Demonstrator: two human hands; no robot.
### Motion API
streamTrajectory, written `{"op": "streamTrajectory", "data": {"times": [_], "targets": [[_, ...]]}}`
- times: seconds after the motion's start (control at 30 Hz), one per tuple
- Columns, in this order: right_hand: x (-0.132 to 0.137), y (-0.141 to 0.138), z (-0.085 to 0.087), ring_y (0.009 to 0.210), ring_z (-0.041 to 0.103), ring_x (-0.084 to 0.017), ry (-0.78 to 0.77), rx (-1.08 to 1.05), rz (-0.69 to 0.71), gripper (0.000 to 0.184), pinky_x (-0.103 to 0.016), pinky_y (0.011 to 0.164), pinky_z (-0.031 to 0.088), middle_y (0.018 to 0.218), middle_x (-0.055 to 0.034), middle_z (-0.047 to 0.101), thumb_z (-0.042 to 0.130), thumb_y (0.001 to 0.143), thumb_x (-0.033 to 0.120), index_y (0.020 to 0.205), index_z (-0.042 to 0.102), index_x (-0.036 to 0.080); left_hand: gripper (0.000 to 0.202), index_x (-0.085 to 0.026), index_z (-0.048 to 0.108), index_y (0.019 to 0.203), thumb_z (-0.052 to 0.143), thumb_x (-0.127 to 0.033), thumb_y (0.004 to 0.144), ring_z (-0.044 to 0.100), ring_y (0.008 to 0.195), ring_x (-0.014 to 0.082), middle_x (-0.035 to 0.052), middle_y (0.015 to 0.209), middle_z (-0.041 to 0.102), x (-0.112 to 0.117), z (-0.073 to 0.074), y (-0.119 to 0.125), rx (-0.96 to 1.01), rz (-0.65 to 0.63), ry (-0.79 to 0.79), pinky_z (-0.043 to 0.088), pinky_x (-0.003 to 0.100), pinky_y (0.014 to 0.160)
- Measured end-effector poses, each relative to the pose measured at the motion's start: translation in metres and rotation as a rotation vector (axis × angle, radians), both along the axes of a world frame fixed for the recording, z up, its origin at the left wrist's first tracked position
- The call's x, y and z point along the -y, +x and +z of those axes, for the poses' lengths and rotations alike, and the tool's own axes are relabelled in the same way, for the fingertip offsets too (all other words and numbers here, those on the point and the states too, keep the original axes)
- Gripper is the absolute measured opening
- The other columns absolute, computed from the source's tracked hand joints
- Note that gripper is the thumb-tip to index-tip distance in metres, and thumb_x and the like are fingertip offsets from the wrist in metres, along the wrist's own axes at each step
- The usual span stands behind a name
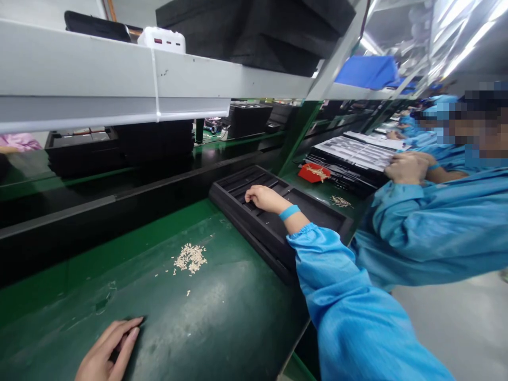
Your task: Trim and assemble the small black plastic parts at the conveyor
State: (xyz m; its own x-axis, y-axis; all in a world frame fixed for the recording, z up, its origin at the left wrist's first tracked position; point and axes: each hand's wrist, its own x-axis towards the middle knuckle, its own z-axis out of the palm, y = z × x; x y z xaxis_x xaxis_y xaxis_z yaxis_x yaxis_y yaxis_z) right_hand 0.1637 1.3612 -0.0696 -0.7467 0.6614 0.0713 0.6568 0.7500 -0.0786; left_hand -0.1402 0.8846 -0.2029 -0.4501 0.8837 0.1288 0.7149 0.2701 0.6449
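My left hand (109,352) rests low on the green tabletop (166,323), its thumb and forefinger stretched out with a gap between them and nothing visible inside. Further up the table lies a loose heap of small cream-coloured pieces (190,257), apart from both hands. My right hand (264,198), in a blue sleeve with a blue wristband (289,212), is over a black tray (246,233) with long slots. Its fingers are curled together at the slotted part; whatever they pinch, if anything, is too small to make out.
A co-worker in a blue smock (444,227) sits close on the right. Nearby are a red dish (314,172) of pieces, another small heap (340,201) and a stack of black trays (345,159). A white shelf beam (111,69) crosses above, with a white power adapter (162,40) on it.
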Motion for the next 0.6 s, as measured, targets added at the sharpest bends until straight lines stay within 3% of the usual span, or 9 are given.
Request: {"op": "streamTrajectory", "data": {"times": [0.27, 0.33, 0.43, 0.6], "targets": [[-0.002, -0.001, 0.0, 0.1, 0.066, -0.018, 0.018, -0.01, -0.037, 0.035, -0.022, 0.094, 0.046, 0.101, -0.0043, 0.073, 0.05, 0.085, 0.002, 0.093, 0.079, 0.021, 0.042, -0.03, 0.081, 0.103, 0.06, -0.063, 0.089, 0.076, 0.097, 0.0222, 0.0065, 0.111, 0.077, -0.002, 0.012, 0.004, 0.015, -0.013, 0.01, 0.059, 0.018, 0.062], [-0.002, 0.004, 0.003, 0.109, 0.065, -0.019, 0.066, -0.053, -0.117, 0.037, -0.023, 0.101, 0.044, 0.111, -0.0055, 0.073, 0.046, 0.091, 0.006, 0.103, 0.078, 0.021, 0.041, -0.03, 0.081, 0.103, 0.06, -0.063, 0.089, 0.076, 0.097, 0.0215, 0.0061, 0.111, 0.077, -0.003, 0.013, 0.005, 0.015, -0.005, 0.013, 0.059, 0.017, 0.061], [-0.008, 0.018, 0.004, 0.121, 0.061, -0.026, 0.153, -0.105, -0.321, 0.043, -0.032, 0.107, 0.043, 0.125, -0.0141, 0.069, 0.034, 0.099, 0.012, 0.122, 0.071, 0.015, 0.041, -0.03, 0.081, 0.102, 0.06, -0.063, 0.089, 0.077, 0.095, 0.0208, 0.0058, 0.109, 0.077, -0.004, 0.014, 0.005, 0.011, -0.006, 0.023, 0.059, 0.017, 0.062], [-0.022, 0.031, -0.008, 0.107, 0.069, -0.03, 0.098, -0.053, -0.495, 0.029, -0.035, 0.092, 0.05, 0.114, -0.0185, 0.073, 0.048, 0.098, 0.022, 0.111, 0.072, 0.013, 0.041, -0.031, 0.081, 0.102, 0.06, -0.063, 0.089, 0.077, 0.094, 0.0221, 0.006, 0.108, 0.077, -0.006, 0.016, 0.006, 0.013, -0.008, 0.022, 0.06, 0.018, 0.062]]}}
